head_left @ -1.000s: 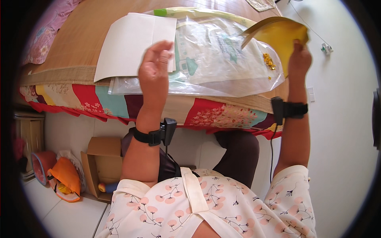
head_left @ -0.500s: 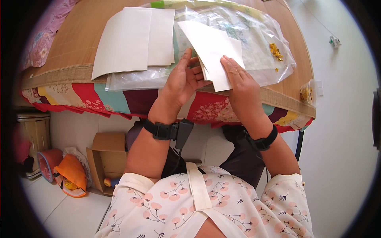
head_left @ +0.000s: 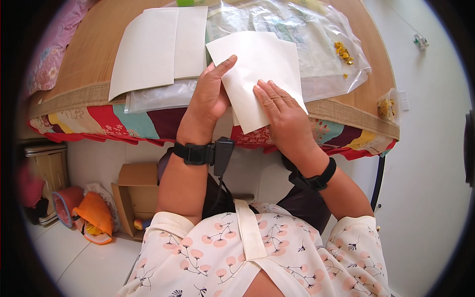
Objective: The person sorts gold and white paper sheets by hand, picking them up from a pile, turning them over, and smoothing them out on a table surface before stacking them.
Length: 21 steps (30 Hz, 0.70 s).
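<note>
A small stack of white paper sheets [head_left: 262, 54], slightly fanned, is tilted over the front edge of the table. My left hand [head_left: 210, 94] grips its left side, thumb on top and the other fingers hidden beneath. Across the right part of the sheets lie the fingers of my right hand [head_left: 284, 111], close together; its thumb is out of sight. More white sheets [head_left: 143, 54] rest in an overlapping pile to the left. Under the paper spreads a clear plastic bag [head_left: 331, 69] with faint green print.
Gold foil pieces [head_left: 343, 53] lie on the bag's right side. A clear tub [head_left: 388, 106] with gold bits stands at the table's right corner. A patchwork cloth [head_left: 133, 123] hangs along the front edge. An open cardboard box [head_left: 138, 175] and an orange bag [head_left: 94, 215] sit on the floor.
The held sheets have turned and shifted slightly left. My left thumb has come down on top of them, and my right hand has moved left and a little lower across the paper.
</note>
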Each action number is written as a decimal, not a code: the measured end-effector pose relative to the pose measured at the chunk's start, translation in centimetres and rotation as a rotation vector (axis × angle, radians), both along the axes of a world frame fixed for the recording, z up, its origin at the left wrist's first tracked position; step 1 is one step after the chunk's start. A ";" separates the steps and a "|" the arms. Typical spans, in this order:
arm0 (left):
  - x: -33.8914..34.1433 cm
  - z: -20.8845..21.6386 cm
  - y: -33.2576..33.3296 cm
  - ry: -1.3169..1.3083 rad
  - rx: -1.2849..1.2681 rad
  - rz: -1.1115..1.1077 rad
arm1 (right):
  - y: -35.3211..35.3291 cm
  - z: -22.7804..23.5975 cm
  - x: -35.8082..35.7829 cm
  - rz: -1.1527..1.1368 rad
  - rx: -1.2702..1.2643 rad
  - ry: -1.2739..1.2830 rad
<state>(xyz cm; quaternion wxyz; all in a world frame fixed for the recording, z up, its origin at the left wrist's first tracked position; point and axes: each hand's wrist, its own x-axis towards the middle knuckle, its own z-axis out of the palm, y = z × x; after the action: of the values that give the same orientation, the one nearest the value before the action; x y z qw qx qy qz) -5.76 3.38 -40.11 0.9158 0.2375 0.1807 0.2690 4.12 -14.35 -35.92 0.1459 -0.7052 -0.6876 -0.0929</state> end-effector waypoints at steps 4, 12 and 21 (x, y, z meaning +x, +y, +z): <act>0.3 -0.3 0.0 0.063 0.029 0.064 | -0.2 -0.4 0.2 0.017 0.019 0.037; 1.3 -0.8 0.2 0.087 -0.049 0.037 | -1.4 -1.2 0.6 0.056 0.029 0.101; 1.9 -1.4 -0.3 0.277 0.104 0.090 | -2.8 -0.5 1.5 0.044 -0.074 0.254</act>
<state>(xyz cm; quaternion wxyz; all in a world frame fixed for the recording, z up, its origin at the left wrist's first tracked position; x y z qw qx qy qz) -3.86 3.08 -41.48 0.8555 0.3111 0.3018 0.2835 5.60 -17.16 -36.44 0.2077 -0.7009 -0.6819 0.0260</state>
